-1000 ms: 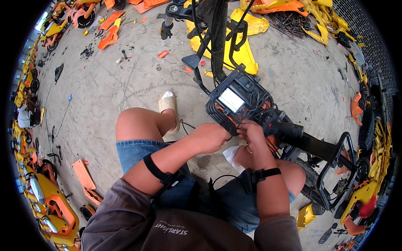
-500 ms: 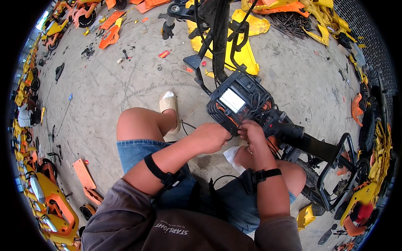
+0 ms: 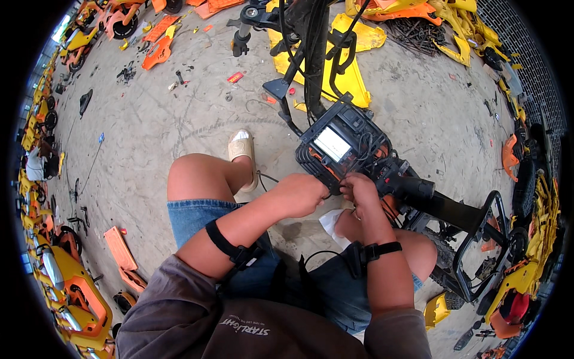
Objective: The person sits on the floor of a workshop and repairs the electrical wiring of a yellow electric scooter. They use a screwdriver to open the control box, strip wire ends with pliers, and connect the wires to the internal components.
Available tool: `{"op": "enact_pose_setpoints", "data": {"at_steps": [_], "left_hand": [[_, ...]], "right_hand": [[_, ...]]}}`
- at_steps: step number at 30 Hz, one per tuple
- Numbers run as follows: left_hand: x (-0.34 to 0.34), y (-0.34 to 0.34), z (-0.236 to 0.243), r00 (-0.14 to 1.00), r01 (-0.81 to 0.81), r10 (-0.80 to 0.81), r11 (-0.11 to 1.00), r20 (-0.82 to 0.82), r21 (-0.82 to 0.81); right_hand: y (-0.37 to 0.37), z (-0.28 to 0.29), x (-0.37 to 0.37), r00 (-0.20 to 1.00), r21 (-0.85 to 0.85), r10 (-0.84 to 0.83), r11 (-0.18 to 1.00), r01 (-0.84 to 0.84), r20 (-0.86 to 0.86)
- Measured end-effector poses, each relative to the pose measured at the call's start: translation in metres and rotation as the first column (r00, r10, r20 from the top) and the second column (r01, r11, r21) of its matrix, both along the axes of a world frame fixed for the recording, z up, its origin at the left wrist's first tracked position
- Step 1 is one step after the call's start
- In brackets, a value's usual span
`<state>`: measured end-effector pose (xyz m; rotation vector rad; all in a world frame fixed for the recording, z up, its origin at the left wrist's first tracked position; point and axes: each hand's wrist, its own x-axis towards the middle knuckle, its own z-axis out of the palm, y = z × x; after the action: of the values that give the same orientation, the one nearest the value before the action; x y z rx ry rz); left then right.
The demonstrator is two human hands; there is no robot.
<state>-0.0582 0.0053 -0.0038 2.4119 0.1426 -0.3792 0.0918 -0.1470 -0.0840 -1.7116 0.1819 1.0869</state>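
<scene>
A black battery or controller housing (image 3: 353,122) with a white label sits in the stripped black frame (image 3: 314,66) of an electric bike. Loose dark wires (image 3: 366,154) and some orange parts show on its right side. At its lower edge, my left hand (image 3: 305,195) is closed, its fingertips turned in under the housing. Close beside it, my right hand (image 3: 360,190) has its fingers bent in a pinch against the housing's lower corner. Whatever either hand grips there is hidden or too small to name. A black seat tube (image 3: 415,186) lies to the right of my right hand.
Yellow panels (image 3: 350,75) lie beyond the frame. A black tubular rack (image 3: 478,239) and a tyre (image 3: 445,260) stand at right. Orange panels (image 3: 121,248) rest on the concrete floor at left. Rows of yellow bikes and body parts (image 3: 75,293) line the edges.
Both hands stay at the housing's lower edge with hardly any movement. At the far lower right, a blurred red thing now appears sharper and slightly shifted.
</scene>
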Motion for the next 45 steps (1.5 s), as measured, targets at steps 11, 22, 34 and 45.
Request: {"op": "enact_pose_setpoints", "data": {"at_steps": [11, 22, 34, 45], "left_hand": [[-0.001, 0.002, -0.002, 1.000, 0.011, -0.011, 1.000, 0.020, 0.001], [-0.011, 0.006, -0.017, 0.997, 0.000, 0.002, 1.000, 0.083, -0.024], [-0.007, 0.007, -0.026, 0.976, -0.086, 0.088, 0.996, 0.200, -0.018], [-0.006, 0.014, -0.018, 0.955, -0.156, 0.191, 0.975, 0.229, -0.160]], "right_hand": [[-0.001, -0.007, 0.001, 1.000, 0.021, -0.014, 1.000, 0.014, 0.007], [0.003, -0.009, 0.000, 0.994, 0.114, -0.020, 0.993, 0.032, -0.105], [-0.012, -0.051, 0.012, 0.985, 0.227, -0.085, 0.967, 0.118, -0.153], [-0.003, -0.055, 0.024, 0.960, 0.364, -0.025, 0.923, 0.130, -0.279]]}}
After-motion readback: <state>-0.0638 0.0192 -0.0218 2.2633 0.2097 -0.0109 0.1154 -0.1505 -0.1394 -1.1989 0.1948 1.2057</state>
